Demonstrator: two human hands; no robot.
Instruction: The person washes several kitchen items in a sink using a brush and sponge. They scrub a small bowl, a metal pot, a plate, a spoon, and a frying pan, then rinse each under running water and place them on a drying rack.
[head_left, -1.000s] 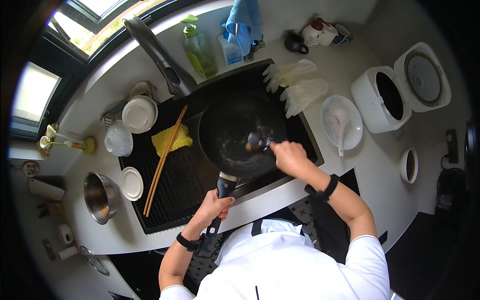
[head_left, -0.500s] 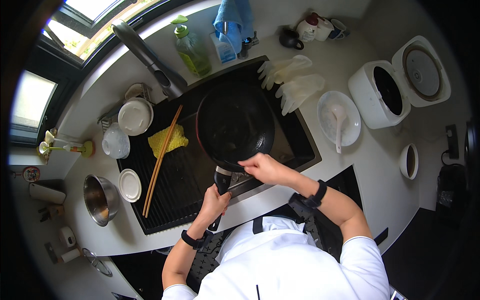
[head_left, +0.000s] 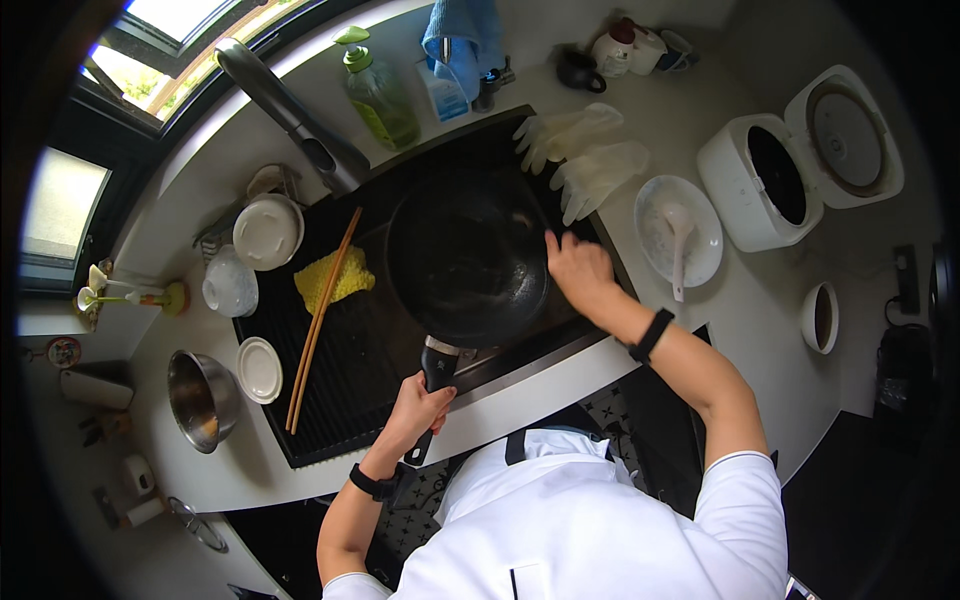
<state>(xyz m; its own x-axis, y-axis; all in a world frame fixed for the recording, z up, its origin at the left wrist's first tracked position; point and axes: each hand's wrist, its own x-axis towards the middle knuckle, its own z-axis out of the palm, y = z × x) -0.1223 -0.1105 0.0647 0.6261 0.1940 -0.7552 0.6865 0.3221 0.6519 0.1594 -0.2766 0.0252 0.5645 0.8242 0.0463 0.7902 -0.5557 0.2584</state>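
A black wok [head_left: 465,260] sits over the dark sink [head_left: 375,375], tipped a little, its inside dark and shiny. My left hand [head_left: 415,410] is closed round its black handle [head_left: 441,365]. At the wok's right rim is my right hand [head_left: 582,270], fingers curled in and fingertips against the edge; whatever they may hold is hidden. Wooden chopsticks [head_left: 322,315] lie across a yellow mesh cloth [head_left: 335,280] left of the wok. Pale translucent gloves [head_left: 598,175] hang over the sink's far right edge.
On the right stand a plate with a spoon [head_left: 657,250], an open white rice cooker [head_left: 740,180] and a bowl [head_left: 820,318]. A steel bowl [head_left: 225,400], white lid [head_left: 260,370] and stacked dishes [head_left: 268,232] sit left. Behind are the faucet [head_left: 300,130] and green soap bottle [head_left: 385,105].
My right hand has moved from the wok's near rim by the handle to its right rim. The wok and my left hand have shifted slightly left.
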